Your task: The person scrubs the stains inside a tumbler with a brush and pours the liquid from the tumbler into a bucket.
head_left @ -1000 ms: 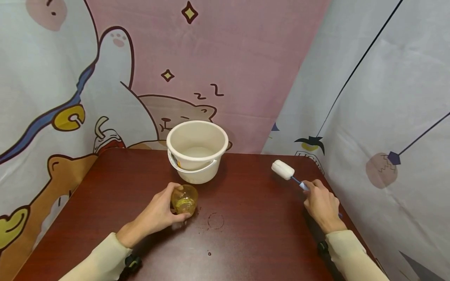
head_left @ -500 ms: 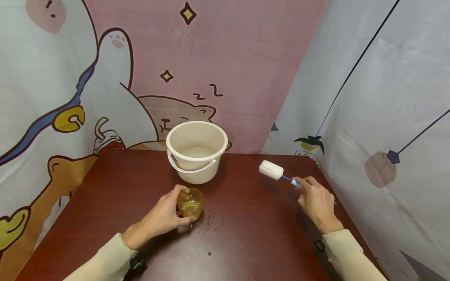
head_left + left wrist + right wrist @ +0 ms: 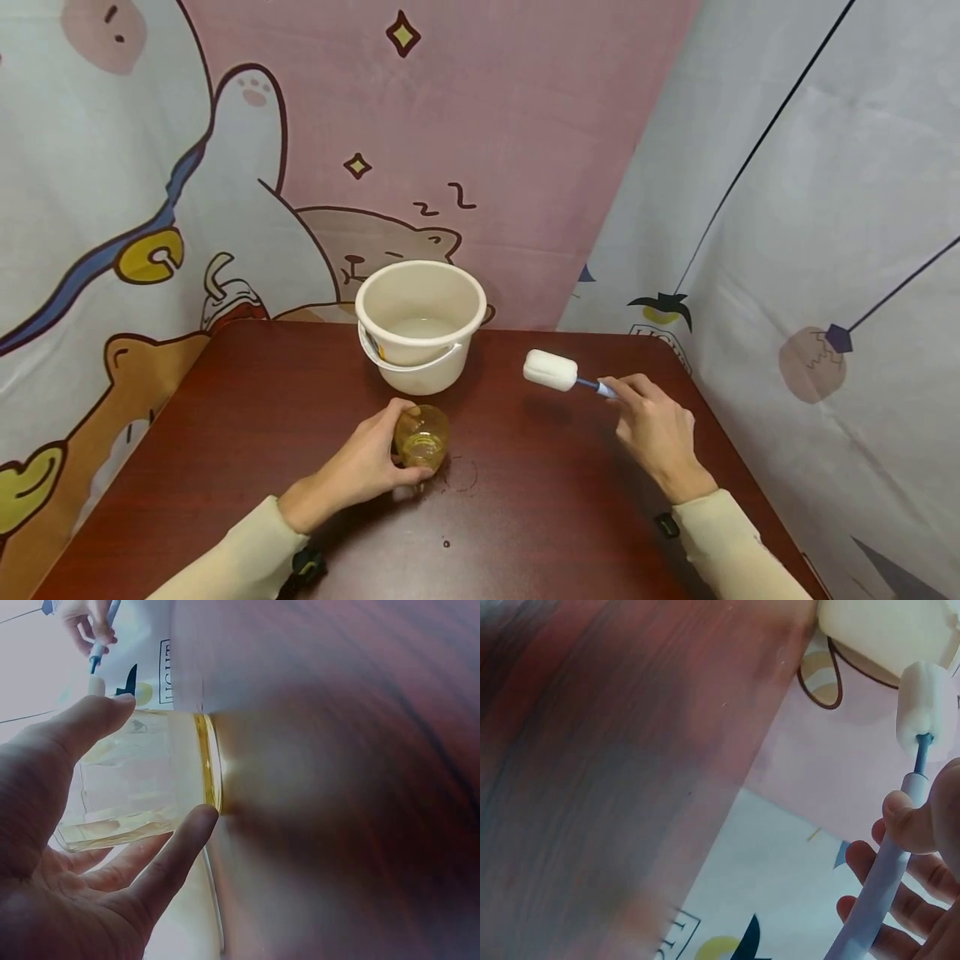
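A person at a red-brown table (image 3: 525, 517) grips a cup (image 3: 424, 437) in the left hand (image 3: 366, 463), thumb and fingers curled round its sides, while the right hand (image 3: 658, 435) holds a brush (image 3: 551, 370) by the handle, fingers wrapped about it. From where I stand, the cup is near the middle of the table, just beside a faint ring mark (image 3: 465, 474) (whether its base touches the wood, I cannot tell). The brush's white head is held off the table, well apart from the cup. A bucket (image 3: 422, 379) stands behind, its handle down. The work looks to be at an early stage: both things are in hand, but brush and cup have not met, and neither is set aside.
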Tool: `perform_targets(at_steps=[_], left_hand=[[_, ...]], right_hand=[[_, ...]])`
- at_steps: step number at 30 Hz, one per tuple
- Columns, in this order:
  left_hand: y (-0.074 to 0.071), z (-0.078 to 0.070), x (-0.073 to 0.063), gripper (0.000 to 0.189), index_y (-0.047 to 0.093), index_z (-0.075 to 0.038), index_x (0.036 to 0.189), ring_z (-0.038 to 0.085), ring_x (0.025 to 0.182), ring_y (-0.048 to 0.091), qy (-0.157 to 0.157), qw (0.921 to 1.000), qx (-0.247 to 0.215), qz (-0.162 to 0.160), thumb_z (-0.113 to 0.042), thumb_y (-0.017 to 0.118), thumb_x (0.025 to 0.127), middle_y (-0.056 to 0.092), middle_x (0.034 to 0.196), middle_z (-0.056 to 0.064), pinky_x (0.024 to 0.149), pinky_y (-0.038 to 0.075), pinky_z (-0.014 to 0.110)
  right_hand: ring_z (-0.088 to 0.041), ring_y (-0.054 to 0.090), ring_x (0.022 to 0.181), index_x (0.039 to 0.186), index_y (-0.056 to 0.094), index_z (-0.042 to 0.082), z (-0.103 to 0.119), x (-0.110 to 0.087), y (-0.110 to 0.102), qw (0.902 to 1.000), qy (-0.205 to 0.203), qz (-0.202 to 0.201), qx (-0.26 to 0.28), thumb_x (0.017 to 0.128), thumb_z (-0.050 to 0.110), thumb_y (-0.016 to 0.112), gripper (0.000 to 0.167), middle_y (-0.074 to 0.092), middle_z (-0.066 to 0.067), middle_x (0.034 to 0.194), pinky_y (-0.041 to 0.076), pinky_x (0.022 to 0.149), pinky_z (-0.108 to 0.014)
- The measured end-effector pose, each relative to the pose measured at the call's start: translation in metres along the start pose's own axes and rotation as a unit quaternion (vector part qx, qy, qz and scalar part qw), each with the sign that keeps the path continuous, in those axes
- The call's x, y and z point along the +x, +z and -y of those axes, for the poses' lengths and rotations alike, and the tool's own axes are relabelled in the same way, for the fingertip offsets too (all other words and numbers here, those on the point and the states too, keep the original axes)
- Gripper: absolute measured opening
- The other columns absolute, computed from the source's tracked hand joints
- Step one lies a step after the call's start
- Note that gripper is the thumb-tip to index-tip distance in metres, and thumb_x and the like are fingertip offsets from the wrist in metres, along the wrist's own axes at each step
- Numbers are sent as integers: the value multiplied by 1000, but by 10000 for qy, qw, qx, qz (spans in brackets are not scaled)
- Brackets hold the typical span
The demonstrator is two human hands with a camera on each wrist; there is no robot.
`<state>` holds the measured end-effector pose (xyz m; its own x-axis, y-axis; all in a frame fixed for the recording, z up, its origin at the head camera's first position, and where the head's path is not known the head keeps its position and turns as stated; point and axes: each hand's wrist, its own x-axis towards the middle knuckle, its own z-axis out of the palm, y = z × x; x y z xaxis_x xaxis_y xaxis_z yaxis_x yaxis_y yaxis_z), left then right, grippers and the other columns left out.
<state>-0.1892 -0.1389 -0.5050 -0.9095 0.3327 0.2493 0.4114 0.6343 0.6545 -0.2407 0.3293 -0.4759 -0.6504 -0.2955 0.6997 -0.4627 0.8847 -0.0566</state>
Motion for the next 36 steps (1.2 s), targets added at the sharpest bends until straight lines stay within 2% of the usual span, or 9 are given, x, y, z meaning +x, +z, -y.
perform_targets(at_steps=[7,12,15,18,21,25,29,36], left_hand=[[6,-3,3,86,59,-11,148,27,119,80,106,9999,-36,-49,-36,109,82,78,135,13,100,67,43],[9,-4,4,90,59,-12,150,25,122,80,108,9999,-66,-99,-42,110,81,77,138,10,103,67,43],[9,-6,5,94,59,-13,153,24,125,79,128,9998,-63,-138,-43,110,80,76,140,9,105,67,44],[9,-8,6,96,58,-12,155,24,126,79,162,9997,-79,-167,-42,111,80,76,140,8,105,67,44],[10,-9,7,94,59,-12,154,25,124,79,173,9996,-114,-176,-41,110,81,77,138,9,104,68,44],[9,-10,8,87,61,-13,148,25,121,80,165,9995,-174,-194,-39,110,81,79,135,8,102,68,45],[9,-11,9,85,62,-12,147,25,119,81,155,9994,-233,-186,-37,110,81,80,134,9,100,69,46],[10,-11,10,87,61,-10,148,23,113,80,62,9996,-289,-47,-37,110,82,79,131,11,95,68,37]], right_hand=[[-20,70,72,124,90,16,16,10,-1,9990,-414,-100,124,90,-7,75,43,81,-5,106,39,44,-28],[-23,74,77,124,90,17,31,20,-5,9972,-714,-145,180,88,-9,69,49,82,-5,108,38,44,-28],[-25,75,81,123,90,15,42,27,-7,9952,-932,-203,208,86,-11,67,51,82,-6,108,44,45,-32],[-26,76,84,123,90,15,52,35,-8,9925,-1165,-282,227,84,-14,67,54,82,-6,107,53,51,-39],[-28,77,87,123,90,14,61,42,-8,9893,-1397,-332,276,81,-16,68,56,82,-7,107,62,62,-44],[-31,78,93,123,90,14,74,50,-10,9860,-1627,-241,271,83,-18,70,55,82,-8,108,68,78,-48],[-33,80,98,122,90,16,85,56,-11,9828,-1816,-220,271,85,-18,73,54,82,-8,109,70,89,-50],[-29,79,100,126,89,18,99,63,-13,9766,-2133,-195,178,84,-16,80,55,82,-7,112,68,96,-48]])
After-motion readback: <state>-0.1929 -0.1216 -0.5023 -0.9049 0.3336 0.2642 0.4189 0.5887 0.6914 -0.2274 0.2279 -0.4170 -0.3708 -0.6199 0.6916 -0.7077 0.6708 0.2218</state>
